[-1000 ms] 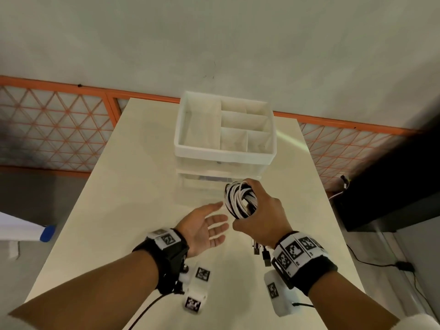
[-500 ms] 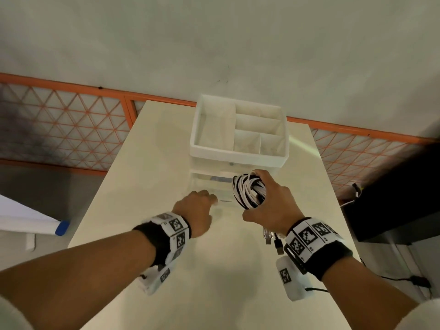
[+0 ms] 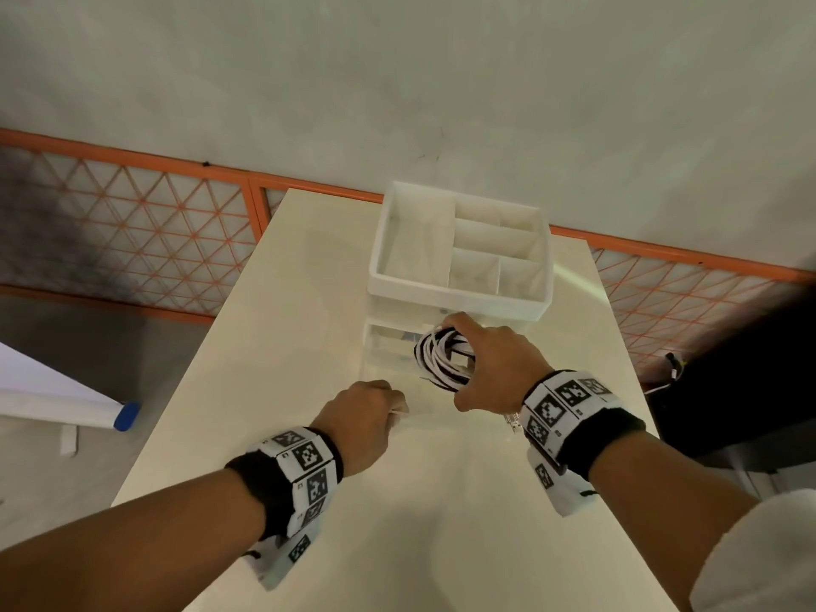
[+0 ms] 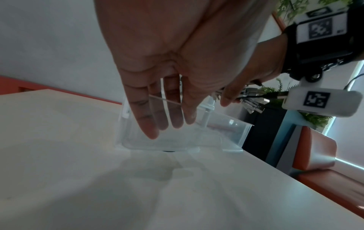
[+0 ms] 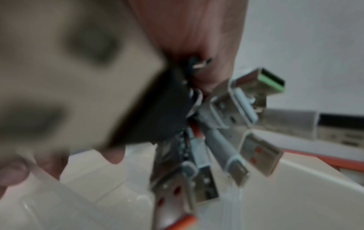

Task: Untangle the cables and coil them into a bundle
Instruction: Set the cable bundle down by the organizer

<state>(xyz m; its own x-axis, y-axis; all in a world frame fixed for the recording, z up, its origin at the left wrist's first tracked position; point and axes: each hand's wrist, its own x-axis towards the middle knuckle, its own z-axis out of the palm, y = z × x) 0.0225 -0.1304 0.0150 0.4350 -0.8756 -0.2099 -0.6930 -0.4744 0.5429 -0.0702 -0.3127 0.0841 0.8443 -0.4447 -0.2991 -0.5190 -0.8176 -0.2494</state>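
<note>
A coiled bundle of black and white cables (image 3: 441, 360) sits in my right hand (image 3: 499, 364), whose fingers and thumb wrap around it. The bundle hangs just above a clear plastic drawer (image 3: 384, 346) pulled out from under a white organiser. Several USB plugs (image 5: 226, 140) dangle below the palm in the right wrist view. My left hand (image 3: 371, 413) grips the drawer's front wall; its fingers (image 4: 157, 112) curl over the clear edge and show through the plastic drawer (image 4: 236, 133).
The white organiser (image 3: 459, 298) with several compartments stands on top of the drawer unit at the far middle of the cream table (image 3: 273, 346). An orange lattice fence (image 3: 132, 240) runs behind. Dark furniture (image 3: 750, 368) stands off the table's right edge.
My left hand turned from palm-up and open to gripping the drawer front, and the drawer slid out toward me. The right hand carried the bundle forward over the drawer.
</note>
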